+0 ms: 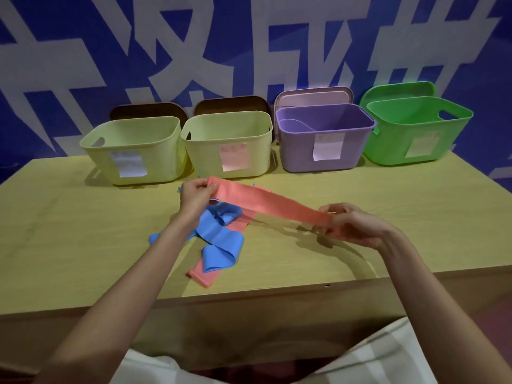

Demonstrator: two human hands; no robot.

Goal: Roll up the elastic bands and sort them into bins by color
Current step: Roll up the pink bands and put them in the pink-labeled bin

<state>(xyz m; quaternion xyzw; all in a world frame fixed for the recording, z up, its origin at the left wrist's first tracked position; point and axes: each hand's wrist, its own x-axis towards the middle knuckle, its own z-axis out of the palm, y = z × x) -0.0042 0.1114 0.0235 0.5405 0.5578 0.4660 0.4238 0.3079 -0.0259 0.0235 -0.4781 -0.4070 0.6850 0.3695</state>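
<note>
Head view: both hands up over the middle of the desk (83, 245), stretching one pink band (266, 202) flat between them, lifted clear of the desk. Left hand (195, 195) pinches the band's far end, thumb on top, fingers curled under. Right hand (357, 225) pinches the near end, grip closed on the band with fingers folded round its edge. Band runs diagonally from left-far to right-near, not rolled yet.

Under the left forearm, a loose heap on the desk: blue band (219, 239) crumpled and looped, lying over a second pink band (203, 277) whose end points at the desk's near edge. More pink shows under the blue near the heap's right side; cannot tell if same piece.

Along the far edge, four bins in a row, each with a paper label on its front: left yellow bin (133, 159), second yellow bin (230, 151), purple bin (324, 145), green bin (415, 134) toward the far right corner. Lids stand behind each bin against the blue wall (55, 37). The purple bin holds a purple shape; cannot tell what.
</note>
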